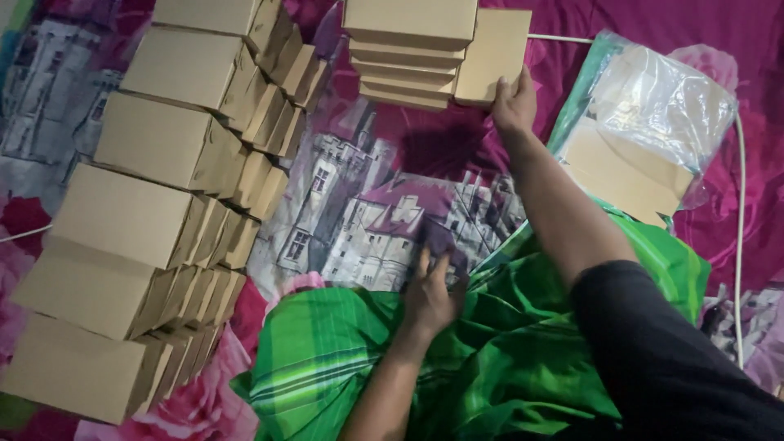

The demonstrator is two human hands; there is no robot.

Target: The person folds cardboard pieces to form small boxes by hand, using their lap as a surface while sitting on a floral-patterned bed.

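My right hand (pixel 514 102) reaches far forward and grips the near edge of a small brown cardboard box (pixel 494 51) standing beside a stack of similar boxes (pixel 408 53) at the top centre. Close to my lap, my left hand (pixel 429 290) rests with its fingers spread on the printed bedsheet (pixel 367 212), holding nothing. A green checked cloth (pixel 490 359) covers my legs below both hands.
Rows of assembled brown cardboard boxes (pixel 155 204) are stacked along the left side. A clear plastic bag of flat cardboard pieces (pixel 645 131) lies at the upper right. A white cable (pixel 741 204) runs down the right edge over the magenta sheet.
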